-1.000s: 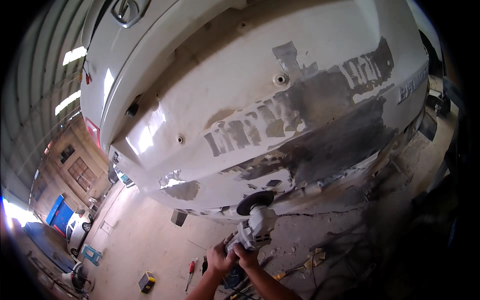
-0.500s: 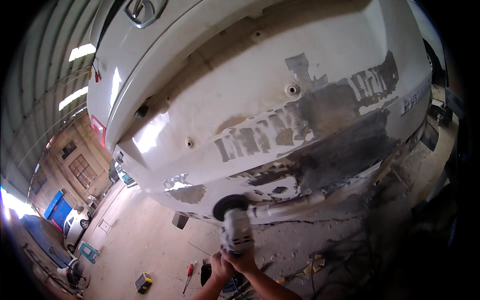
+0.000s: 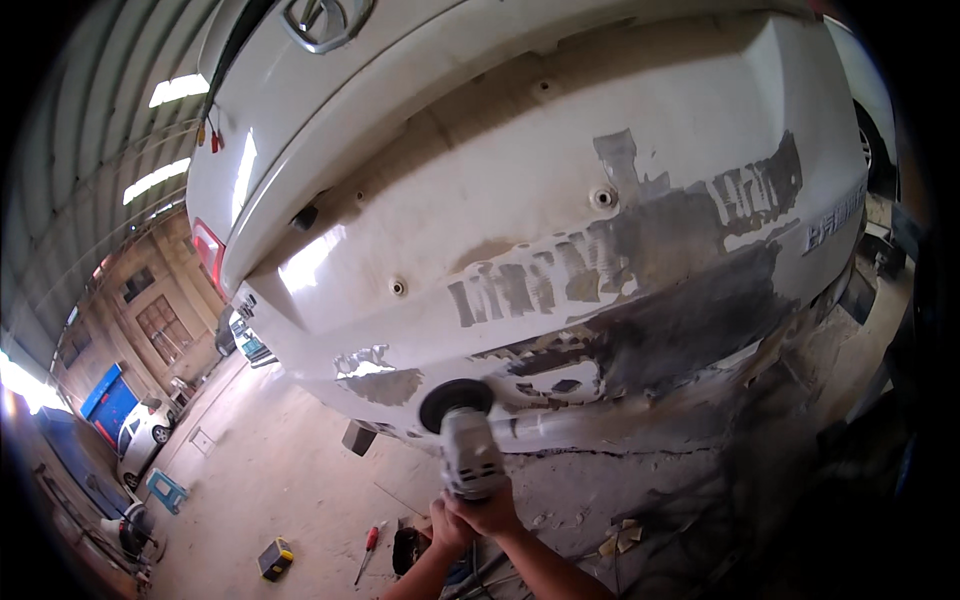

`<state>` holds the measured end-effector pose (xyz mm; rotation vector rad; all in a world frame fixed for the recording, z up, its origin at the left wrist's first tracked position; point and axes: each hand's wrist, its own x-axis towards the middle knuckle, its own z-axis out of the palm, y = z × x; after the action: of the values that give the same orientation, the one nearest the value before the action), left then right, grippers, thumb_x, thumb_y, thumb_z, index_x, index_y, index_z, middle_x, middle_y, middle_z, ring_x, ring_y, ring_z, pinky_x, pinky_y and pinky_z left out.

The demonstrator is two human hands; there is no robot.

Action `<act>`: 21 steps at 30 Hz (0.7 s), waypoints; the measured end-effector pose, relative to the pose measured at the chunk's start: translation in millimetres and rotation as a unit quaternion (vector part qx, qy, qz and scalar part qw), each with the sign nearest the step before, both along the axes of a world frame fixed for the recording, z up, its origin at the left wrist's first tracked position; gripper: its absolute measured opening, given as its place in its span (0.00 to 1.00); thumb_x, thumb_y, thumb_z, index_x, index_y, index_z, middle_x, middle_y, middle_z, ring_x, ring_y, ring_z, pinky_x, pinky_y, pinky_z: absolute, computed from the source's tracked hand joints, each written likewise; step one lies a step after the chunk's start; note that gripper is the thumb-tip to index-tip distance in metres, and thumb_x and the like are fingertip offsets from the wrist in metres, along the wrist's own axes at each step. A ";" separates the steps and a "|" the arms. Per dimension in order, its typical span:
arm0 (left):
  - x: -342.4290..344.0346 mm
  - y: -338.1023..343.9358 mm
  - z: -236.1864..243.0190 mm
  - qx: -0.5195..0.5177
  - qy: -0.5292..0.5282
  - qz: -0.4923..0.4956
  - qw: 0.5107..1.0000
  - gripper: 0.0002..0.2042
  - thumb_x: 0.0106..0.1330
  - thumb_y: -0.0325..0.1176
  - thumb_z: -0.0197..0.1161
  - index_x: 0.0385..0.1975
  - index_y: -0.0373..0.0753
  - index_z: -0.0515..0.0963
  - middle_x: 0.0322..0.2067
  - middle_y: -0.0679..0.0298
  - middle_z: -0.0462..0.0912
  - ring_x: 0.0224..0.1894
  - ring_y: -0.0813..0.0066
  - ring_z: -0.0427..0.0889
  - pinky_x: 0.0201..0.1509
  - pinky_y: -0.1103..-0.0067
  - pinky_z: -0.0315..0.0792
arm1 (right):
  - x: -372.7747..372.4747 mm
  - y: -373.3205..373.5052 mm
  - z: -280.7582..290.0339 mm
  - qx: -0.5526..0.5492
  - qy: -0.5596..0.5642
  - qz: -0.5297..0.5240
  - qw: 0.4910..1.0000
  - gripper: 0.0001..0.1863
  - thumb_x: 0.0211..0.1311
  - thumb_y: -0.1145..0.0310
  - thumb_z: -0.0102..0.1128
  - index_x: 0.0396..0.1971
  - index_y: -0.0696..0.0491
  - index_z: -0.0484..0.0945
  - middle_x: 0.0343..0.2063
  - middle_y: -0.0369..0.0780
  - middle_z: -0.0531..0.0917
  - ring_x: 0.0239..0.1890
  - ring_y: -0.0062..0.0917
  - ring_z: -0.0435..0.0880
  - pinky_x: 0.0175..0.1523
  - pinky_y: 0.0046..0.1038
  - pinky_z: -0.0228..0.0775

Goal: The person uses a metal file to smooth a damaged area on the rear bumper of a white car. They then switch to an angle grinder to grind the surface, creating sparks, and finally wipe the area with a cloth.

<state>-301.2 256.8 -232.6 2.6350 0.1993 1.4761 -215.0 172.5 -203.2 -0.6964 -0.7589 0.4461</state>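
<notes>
White vehicle (image 3: 470,200), grinder (image 3: 470,455) at its lower edge

Both hands are closed on the near end of the grinder, the left hand (image 3: 450,526) and the right hand (image 3: 488,512) side by side and touching (their fingers are partly hidden by the tool). The tool's pale grey body points up and away from the person, and its round dark disc (image 3: 455,402) stands before the low part of the vehicle's rear; whether it meets the panel cannot be told. Just left of the disc is a small grey patch (image 3: 385,385); to the right, a broad dark patch (image 3: 690,320) spreads over the panel, with striped marks (image 3: 515,288) above. A chrome emblem (image 3: 330,35) sits near the top, a red-and-white lamp (image 3: 208,250) at the left side.

On the dusty floor (image 3: 290,440), left of the hands, lie a red-handled screwdriver (image 3: 371,541) and, farther left, a yellow-and-black box (image 3: 274,559). Beyond them stand a blue stool (image 3: 167,490) and a white car (image 3: 145,440).
</notes>
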 end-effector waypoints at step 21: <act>29.8 -55.8 61.1 -0.197 -0.046 -0.044 0.978 0.24 0.65 0.50 0.38 0.33 0.34 0.74 0.30 0.47 0.79 0.33 0.44 0.78 0.35 0.63 0.71 | 11.5 -22.7 49.2 -0.109 -0.102 -0.069 0.986 0.26 0.38 0.62 0.69 0.40 0.57 0.75 0.30 0.45 0.83 0.35 0.34 0.84 0.41 0.32 0.75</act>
<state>-271.4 201.0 -171.5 2.2292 0.3242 1.3624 -203.5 149.9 -154.0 -1.0041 -0.8567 0.3370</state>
